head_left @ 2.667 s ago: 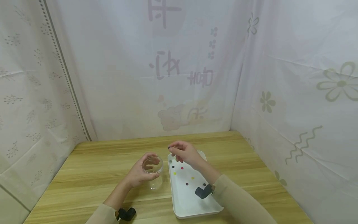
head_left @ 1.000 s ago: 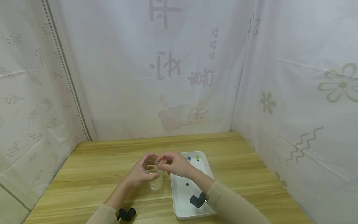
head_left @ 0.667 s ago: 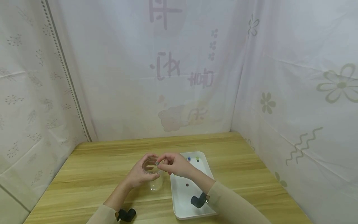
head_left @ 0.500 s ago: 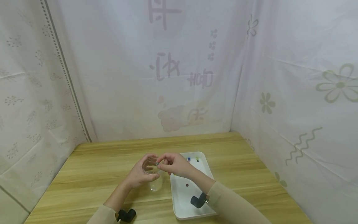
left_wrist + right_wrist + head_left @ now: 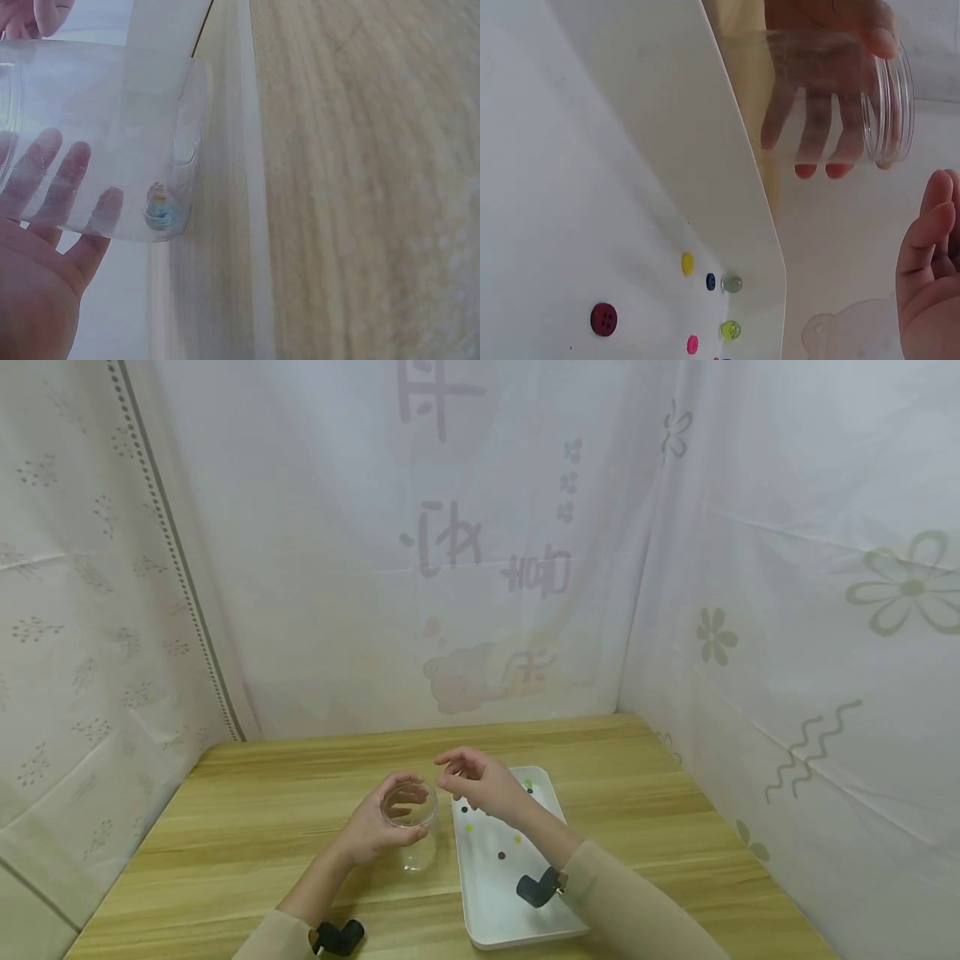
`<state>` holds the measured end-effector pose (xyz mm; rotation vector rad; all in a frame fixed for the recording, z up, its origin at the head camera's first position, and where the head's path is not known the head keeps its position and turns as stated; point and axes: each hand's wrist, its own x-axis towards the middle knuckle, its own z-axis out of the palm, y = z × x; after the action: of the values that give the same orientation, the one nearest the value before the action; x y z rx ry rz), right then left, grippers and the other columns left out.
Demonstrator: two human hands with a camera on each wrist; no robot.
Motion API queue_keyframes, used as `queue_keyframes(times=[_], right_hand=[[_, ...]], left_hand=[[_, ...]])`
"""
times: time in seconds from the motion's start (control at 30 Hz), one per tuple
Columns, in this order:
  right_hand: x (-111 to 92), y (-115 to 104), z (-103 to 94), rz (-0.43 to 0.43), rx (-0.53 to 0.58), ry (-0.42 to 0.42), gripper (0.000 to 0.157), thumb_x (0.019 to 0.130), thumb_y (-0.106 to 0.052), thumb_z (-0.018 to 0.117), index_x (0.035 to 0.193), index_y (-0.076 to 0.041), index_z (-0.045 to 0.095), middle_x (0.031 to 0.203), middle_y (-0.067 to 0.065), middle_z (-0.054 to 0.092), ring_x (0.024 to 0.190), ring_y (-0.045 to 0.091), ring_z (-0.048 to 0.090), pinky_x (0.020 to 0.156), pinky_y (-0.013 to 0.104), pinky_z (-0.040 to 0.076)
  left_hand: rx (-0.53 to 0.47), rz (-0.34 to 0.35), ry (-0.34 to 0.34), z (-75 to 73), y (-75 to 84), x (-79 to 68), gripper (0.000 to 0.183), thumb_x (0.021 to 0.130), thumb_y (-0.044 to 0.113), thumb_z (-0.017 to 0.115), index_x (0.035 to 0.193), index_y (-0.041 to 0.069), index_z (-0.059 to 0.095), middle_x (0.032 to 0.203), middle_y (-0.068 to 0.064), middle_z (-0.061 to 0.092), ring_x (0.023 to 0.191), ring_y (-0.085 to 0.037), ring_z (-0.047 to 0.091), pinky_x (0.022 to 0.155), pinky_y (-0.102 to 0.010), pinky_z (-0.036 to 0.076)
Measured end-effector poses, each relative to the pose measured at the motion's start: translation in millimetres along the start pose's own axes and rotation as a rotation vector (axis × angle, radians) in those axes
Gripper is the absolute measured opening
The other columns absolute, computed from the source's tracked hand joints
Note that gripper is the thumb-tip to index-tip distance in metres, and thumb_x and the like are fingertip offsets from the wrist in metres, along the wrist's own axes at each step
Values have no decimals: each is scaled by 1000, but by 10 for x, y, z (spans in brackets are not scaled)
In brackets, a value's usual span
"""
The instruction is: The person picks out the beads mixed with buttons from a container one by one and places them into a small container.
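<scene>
My left hand (image 5: 380, 827) is wrapped around a clear jar (image 5: 418, 847), which stands upright with its open mouth up. Through the jar wall in the left wrist view, a bluish glass marble (image 5: 160, 212) lies at the bottom. My right hand (image 5: 483, 785) hovers just right of the jar's mouth, over the tray's left edge, fingers loosely bent and nothing between them. Beneath it is a white tray (image 5: 487, 910) with buttons and marbles. The right wrist view shows a maroon button (image 5: 604, 319), a yellow button (image 5: 688, 263), a dark blue button (image 5: 710, 282) and a yellow-green marble (image 5: 730, 330).
Jar and tray sit on a wood-grain table (image 5: 247, 827), the tray to the right of the jar. A pink button (image 5: 693, 344) and a pale clear marble (image 5: 733, 283) are also in the tray. Patterned white curtains (image 5: 337, 568) enclose the back and sides.
My right hand, which pinched a small marble at the jar's rim, has let it go and moved up and right, away from the mouth. The left hand keeps its grip on the jar.
</scene>
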<state>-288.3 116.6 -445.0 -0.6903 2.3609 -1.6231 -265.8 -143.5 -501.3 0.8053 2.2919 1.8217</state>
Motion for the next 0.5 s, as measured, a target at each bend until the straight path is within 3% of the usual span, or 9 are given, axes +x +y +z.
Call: queue_keyframes(times=[0.33,0.5], right_hand=[[44,90,-167,-51,82,58,42,106,-28,74,146,-17,66,114,4,70,86,26,66,60,24,49],[36,167,-227,-29,73,91,44,105,-29,75,147,-20,66,123,10,69,87,27,67,59,25,50]], left_hand=[[4,-3,3,-5,-11,9,75,90,16,87,153,6,47,147,-22,63,139,-46,60,116,-72,46],[13,5,8,-1,-4,-3,74,90,17,87,152,7,48,146,-23,64,138,-46,60,114,-72,47]])
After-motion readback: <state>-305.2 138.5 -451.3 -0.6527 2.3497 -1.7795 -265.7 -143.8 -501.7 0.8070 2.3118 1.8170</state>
